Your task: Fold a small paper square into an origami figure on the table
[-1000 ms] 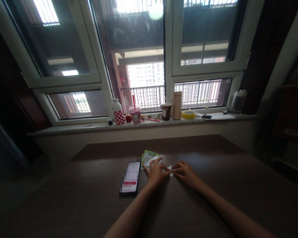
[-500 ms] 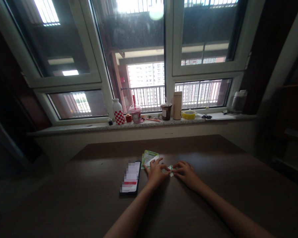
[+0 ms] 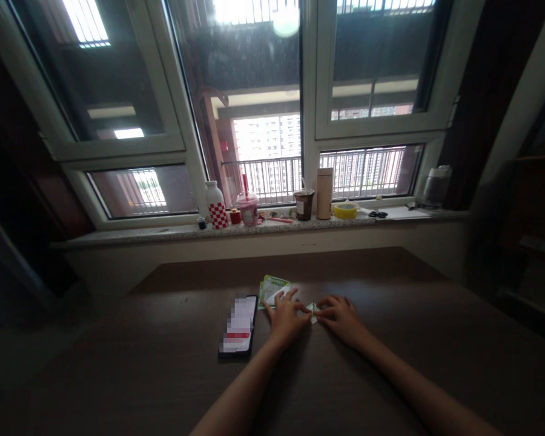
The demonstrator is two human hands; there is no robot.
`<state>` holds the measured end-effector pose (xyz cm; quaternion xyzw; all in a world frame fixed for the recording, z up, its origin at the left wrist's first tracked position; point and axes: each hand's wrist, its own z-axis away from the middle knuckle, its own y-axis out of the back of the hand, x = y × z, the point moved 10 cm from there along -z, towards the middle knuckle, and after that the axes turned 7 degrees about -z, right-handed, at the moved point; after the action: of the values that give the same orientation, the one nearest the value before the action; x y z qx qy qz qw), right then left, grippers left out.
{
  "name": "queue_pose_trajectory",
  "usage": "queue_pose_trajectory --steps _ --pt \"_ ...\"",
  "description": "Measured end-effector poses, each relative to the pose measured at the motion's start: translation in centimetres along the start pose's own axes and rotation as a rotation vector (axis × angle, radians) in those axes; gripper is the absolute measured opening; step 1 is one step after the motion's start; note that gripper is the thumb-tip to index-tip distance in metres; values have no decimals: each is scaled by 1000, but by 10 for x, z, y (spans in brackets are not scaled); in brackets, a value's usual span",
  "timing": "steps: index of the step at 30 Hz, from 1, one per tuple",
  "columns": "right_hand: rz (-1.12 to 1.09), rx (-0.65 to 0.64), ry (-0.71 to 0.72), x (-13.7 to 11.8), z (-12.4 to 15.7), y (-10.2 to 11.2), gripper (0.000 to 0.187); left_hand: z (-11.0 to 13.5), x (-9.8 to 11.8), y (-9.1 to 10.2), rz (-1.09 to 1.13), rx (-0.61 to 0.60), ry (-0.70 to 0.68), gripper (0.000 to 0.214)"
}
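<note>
Both my hands rest on a dark brown table (image 3: 390, 363). My left hand (image 3: 285, 315) and my right hand (image 3: 340, 314) meet over a small folded piece of green and white paper (image 3: 313, 311), pinching and pressing it flat between their fingertips. Only a sliver of the paper shows between the fingers. A small stack of green and white paper sheets (image 3: 271, 287) lies just beyond my left hand.
A phone (image 3: 238, 324) with a lit screen lies left of my left hand. The stone windowsill (image 3: 163, 232) behind the table carries a red-checked bottle (image 3: 216, 205), a pink drink cup (image 3: 247, 208), a dark cup (image 3: 303, 204), a tall beige tumbler (image 3: 324, 192), a yellow tape roll (image 3: 345, 210) and scissors (image 3: 378, 214).
</note>
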<state>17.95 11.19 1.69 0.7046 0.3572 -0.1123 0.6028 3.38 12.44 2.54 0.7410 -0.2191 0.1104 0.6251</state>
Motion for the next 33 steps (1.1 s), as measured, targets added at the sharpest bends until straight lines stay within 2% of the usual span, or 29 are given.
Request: queue_pose_trajectory --steps 23,33 --pt "-36 43 -35 16 -8 1 15 1 6 -1 -49 -2 -8 9" --pt "-6 110 -50 18 -21 1 11 0 4 -2 -40 4 3 8"
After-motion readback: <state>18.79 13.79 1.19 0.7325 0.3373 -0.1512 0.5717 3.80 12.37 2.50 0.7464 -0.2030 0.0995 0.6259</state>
